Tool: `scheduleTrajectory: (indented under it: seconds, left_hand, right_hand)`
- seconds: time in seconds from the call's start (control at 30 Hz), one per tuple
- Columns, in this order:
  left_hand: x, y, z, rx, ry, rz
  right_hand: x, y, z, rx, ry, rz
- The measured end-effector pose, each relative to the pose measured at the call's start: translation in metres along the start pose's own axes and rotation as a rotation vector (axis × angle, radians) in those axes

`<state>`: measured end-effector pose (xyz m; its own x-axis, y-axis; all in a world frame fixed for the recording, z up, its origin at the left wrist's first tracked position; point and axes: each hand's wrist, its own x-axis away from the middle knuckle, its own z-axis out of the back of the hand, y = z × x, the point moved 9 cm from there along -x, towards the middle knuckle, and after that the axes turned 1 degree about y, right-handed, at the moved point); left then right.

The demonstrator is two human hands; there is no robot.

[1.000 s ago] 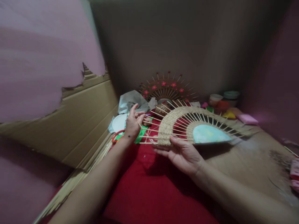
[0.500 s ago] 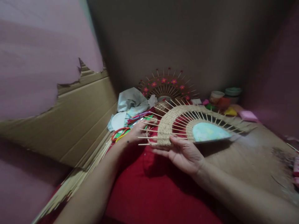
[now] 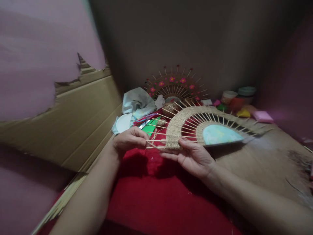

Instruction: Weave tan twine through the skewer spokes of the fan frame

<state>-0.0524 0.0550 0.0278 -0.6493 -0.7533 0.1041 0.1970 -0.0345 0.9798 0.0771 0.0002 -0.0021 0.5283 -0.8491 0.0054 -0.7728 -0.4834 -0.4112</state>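
A half-round woven fan (image 3: 174, 130) of twine and thin sticks, with a light blue cloth panel (image 3: 220, 134) at its centre, is held up in front of me. My right hand (image 3: 193, 156) grips its near end, thumb on top and fingers underneath. At the left, my left hand (image 3: 130, 138) is closed in a pinch by the nearest stick tips, on a strand of twine (image 3: 154, 146) that runs to the woven band. Behind the sticks lies a small ball of twine (image 3: 160, 122), and a larger ball (image 3: 170, 109) is farther back.
A flower-decorated fan (image 3: 172, 85) stands against the back wall. Cloth scraps (image 3: 138, 101), green sheet (image 3: 152, 125) and cardboard (image 3: 90, 111) lie left, above a bundle of sticks (image 3: 61, 202). Tubs (image 3: 228, 97) and coloured packets (image 3: 262, 116) sit back right. Red cloth (image 3: 161, 199) lies below.
My left hand has moved left and toward me from behind the stick tips, drawing the twine out beside them. My right hand keeps its hold on the fan.
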Motion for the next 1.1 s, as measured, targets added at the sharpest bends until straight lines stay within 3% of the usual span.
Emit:
scheduleTrajectory:
  seconds: [0.33,0.5,0.63,0.73,0.83,0.93,1.1]
  left_hand:
    - [-0.006,-0.018,-0.001,0.286,0.089,0.038]
    - [-0.020,-0.025,-0.019,0.254,0.120,0.086]
    - [-0.035,-0.023,-0.028,0.200,0.202,-0.013]
    - [-0.040,-0.025,-0.026,0.165,0.259,-0.051]
    - [-0.038,-0.030,-0.020,0.192,0.306,0.007]
    - [-0.032,-0.029,-0.013,0.197,0.373,0.070]
    - [-0.019,-0.020,-0.007,0.192,0.423,0.049]
  right_hand:
    - [0.000,-0.001,-0.001,0.021,-0.029,-0.024]
    - [0.001,0.002,-0.004,0.008,-0.042,-0.034]
    - [-0.001,0.003,0.002,-0.003,0.002,-0.012]
    - [-0.003,0.000,0.013,-0.031,0.094,0.035]
    - [-0.003,0.000,0.020,-0.040,0.159,0.044]
    - [-0.003,0.003,0.023,-0.035,0.178,0.042]
    - [-0.002,0.003,0.025,-0.012,0.193,0.045]
